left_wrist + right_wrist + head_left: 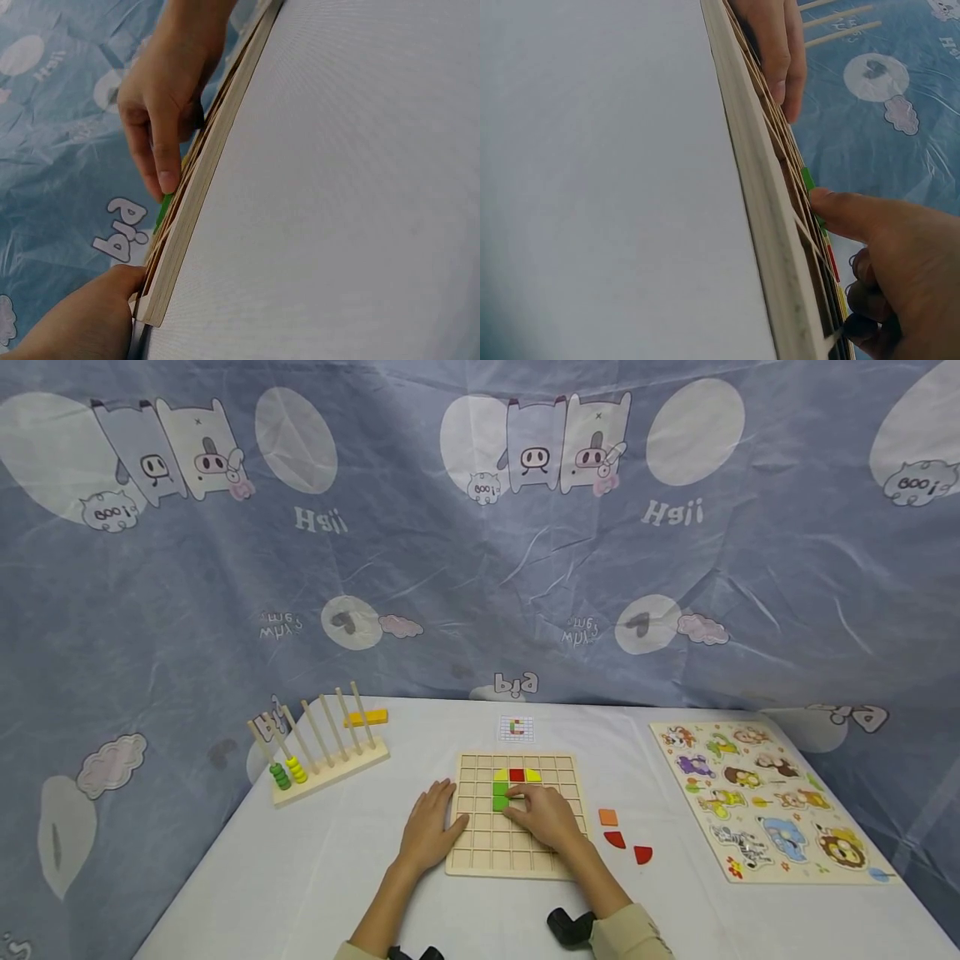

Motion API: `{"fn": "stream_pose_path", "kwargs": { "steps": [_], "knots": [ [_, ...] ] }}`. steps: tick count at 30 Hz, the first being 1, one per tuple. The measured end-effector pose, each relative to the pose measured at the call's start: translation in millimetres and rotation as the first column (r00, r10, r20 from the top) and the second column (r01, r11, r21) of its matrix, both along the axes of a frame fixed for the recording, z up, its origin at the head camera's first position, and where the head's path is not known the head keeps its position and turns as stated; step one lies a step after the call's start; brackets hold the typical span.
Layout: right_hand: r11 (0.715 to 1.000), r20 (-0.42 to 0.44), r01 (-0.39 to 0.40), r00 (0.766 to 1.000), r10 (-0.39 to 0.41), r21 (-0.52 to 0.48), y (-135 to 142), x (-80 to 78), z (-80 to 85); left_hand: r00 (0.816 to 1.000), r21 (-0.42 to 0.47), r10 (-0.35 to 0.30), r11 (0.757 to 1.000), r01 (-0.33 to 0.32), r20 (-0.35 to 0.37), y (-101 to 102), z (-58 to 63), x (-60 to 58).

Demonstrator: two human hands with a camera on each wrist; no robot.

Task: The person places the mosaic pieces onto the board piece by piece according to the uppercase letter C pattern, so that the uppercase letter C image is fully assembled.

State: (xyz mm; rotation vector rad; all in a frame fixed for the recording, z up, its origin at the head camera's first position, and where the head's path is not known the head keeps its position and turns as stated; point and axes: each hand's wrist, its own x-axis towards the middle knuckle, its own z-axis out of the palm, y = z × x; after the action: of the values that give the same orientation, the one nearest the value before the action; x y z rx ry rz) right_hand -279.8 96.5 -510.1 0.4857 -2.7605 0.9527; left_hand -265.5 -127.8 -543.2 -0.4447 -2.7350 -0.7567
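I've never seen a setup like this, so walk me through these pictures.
There's no machine here, just a person working bare-handed. The wide picture comes from a camera on the head, the other two from one on each wrist. On the white-covered table are a gridded board with coloured tiles, a rod stand, an animal puzzle, a small card and loose pieces. The left hand rests at the board's left edge; the right hand touches a green tile; whether gripped is unclear.

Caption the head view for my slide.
Right hand touches a green piece on the wooden grid board; left hand at the board's edge.
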Motion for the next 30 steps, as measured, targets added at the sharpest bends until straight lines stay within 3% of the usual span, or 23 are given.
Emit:
{"fn": "stream_pose_path", "kwargs": {
  "steps": [13,18,30],
  "knots": [
    [1.000,-0.011,-0.010,1.000,0.010,0.001,-1.4,0.9,-0.8,1.000,0.002,0.001,1.000,-0.001,0.002,0.0,-0.3,-0.8],
    [0.999,0.006,-0.012,1.000,0.012,-0.033,3.5,5.0,3.0,0.999,0.006,-0.008,1.000,0.008,-0.031,0.3,-2.3,-0.3],
    [0.993,0.010,0.014,1.000,-0.012,-0.119,58.8,23.6,23.9,1.000,0.002,0.001,1.000,-0.001,-0.026,-0.3,-0.8,-0.9]
  ]
}}
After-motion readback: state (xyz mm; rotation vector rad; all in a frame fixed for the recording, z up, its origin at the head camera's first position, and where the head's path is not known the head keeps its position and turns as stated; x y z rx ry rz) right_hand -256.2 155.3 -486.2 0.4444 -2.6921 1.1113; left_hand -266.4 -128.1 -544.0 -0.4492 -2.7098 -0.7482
